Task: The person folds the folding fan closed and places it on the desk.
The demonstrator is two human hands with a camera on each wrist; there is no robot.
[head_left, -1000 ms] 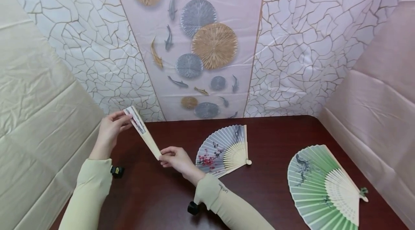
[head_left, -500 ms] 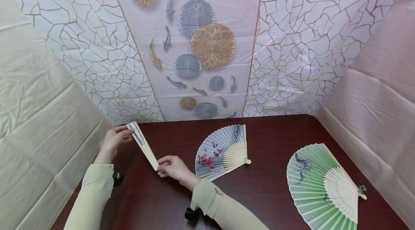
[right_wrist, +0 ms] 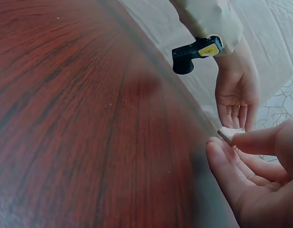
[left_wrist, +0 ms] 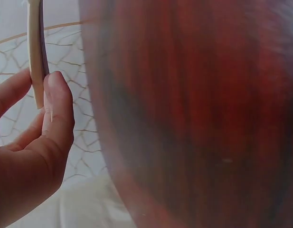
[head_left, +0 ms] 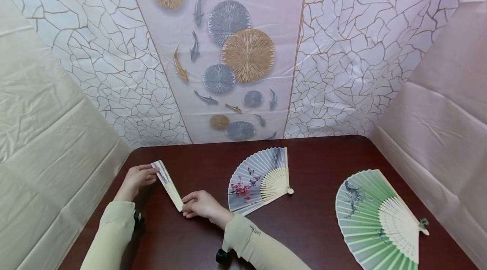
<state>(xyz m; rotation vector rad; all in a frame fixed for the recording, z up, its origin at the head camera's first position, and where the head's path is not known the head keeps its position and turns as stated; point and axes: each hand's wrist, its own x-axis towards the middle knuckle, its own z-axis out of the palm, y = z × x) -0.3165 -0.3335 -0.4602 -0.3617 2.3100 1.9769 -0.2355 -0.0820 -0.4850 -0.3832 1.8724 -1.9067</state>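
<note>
One folded fan (head_left: 168, 186) at left side of dark red table (head_left: 323, 164), slanting from far left to near right — cannot tell if touching table. Left hand (head_left: 138, 180) pinches far end, right hand (head_left: 201, 205) pinches near end — both grips narrow. Blossom-printed grey fan (head_left: 258, 182) lies spread to right of right hand; green fan (head_left: 376, 219) lies spread farther right, nearer. Fish-printed cloth (head_left: 236, 88) hangs beyond far edge.

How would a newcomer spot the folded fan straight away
In the head view, find the dark red table and look toward its left side. There, between the left hand and the right hand, slants the folded fan, a slim pale strip with a printed patch near its far end. Unlike the spread grey fan and green fan, it is closed.
</note>
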